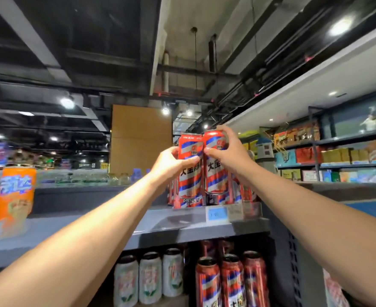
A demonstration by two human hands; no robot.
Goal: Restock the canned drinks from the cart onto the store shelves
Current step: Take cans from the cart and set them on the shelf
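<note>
The person is reaching up with both arms, and each of the hands is wrapping around one red striped can. The left hand (171, 161) is gripping the left can (190, 169) at mid-body, thumb across its front; at its three o'clock the right hand (226, 149) is clutching the right can (216, 165) near the top. Both cans are being held upright and touching side by side, just above the top shelf (182, 231) — the placing step, by my reckoning.

What comes next is likely setting them down level onto the row of matching cans (244, 191) already standing there, so it is calling for a steady lowering, no tilt.

Far off at nine o'clock an orange drink can (14, 196) is standing on the same ledge, well apart. A price tag (217, 214) is sitting on the shelf lip at six o'clock of the held cans. Below, white cans (149, 278) and more red cans (231, 282) are filling the lower shelf. The cart is not in view.
</note>
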